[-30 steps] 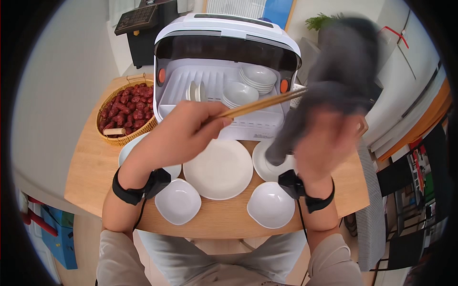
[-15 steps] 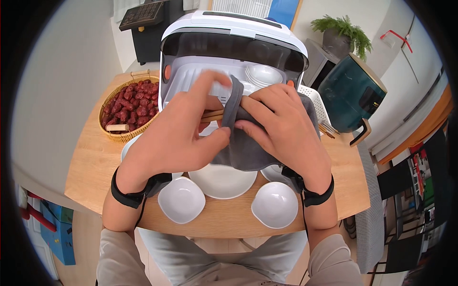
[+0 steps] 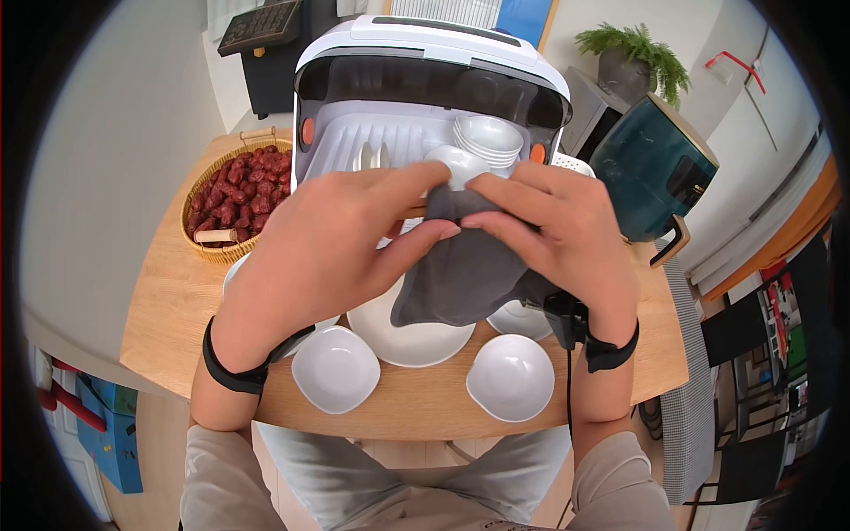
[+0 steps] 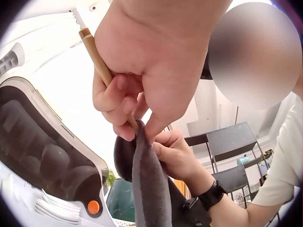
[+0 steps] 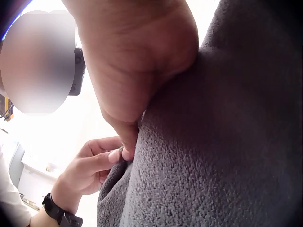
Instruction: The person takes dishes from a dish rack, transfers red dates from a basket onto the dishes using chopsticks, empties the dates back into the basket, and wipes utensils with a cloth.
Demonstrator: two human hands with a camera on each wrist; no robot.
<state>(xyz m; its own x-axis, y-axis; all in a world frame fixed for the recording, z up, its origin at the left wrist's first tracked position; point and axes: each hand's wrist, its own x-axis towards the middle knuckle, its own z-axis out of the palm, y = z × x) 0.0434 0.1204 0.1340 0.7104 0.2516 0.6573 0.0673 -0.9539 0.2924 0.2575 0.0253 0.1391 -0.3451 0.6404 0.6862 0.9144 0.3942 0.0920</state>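
Observation:
Both hands meet above the table in front of a white dish cabinet point(image 3: 407, 34). My left hand point(image 3: 332, 243) holds wooden chopsticks point(image 4: 97, 56) under its curled fingers, and its thumb and forefinger pinch a dark grey cloth point(image 3: 465, 279). The cloth is folded over the chopsticks' far part, hiding their tips. Close beside it, my right hand point(image 3: 567, 230) pinches the same cloth between thumb and fingers. The cloth hangs down over a large white plate point(image 3: 390, 336). In the right wrist view, the cloth's fuzzy surface fills much of the picture.
Two small white bowls point(image 3: 336, 370) point(image 3: 511, 378) stand near the table's front edge. Stacked bowls point(image 3: 489, 137) sit inside the cabinet under its raised dark lid point(image 3: 372, 81). A wicker basket point(image 3: 212, 254) of dark red dates is at left, a green air fryer point(image 3: 642, 164) at right.
The right hand has brought the cloth in from the right, where it was swinging raised and blurred, to the chopsticks. The left thumb and forefinger, spread half a second ago, now pinch the cloth.

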